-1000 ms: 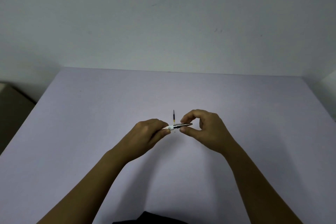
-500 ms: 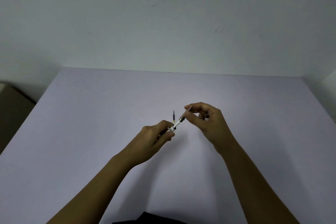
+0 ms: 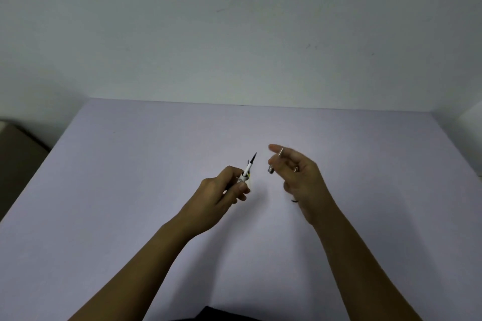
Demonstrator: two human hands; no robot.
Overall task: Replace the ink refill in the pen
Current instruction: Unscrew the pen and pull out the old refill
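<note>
My left hand point(image 3: 221, 197) is closed around the white pen body point(image 3: 243, 177). The pen's refill point(image 3: 251, 162) sticks out of it, its dark tip pointing up and away from me. My right hand point(image 3: 303, 181) is to the right, apart from the left, and pinches the silver front section of the pen point(image 3: 271, 168) between thumb and fingers. A spare refill lies on the table right behind the pen; only its yellow part point(image 3: 249, 178) shows.
The work takes place over a pale lilac table point(image 3: 130, 190) set against a plain wall point(image 3: 234, 47). A dark, low object point(image 3: 15, 154) is off the table's left edge. A small metallic glint point(image 3: 294, 200) shows at my right palm; I cannot identify it.
The silver front section has come off the pen. My right hand has moved right with it, and the refill now stands bare out of the body in my left hand.
</note>
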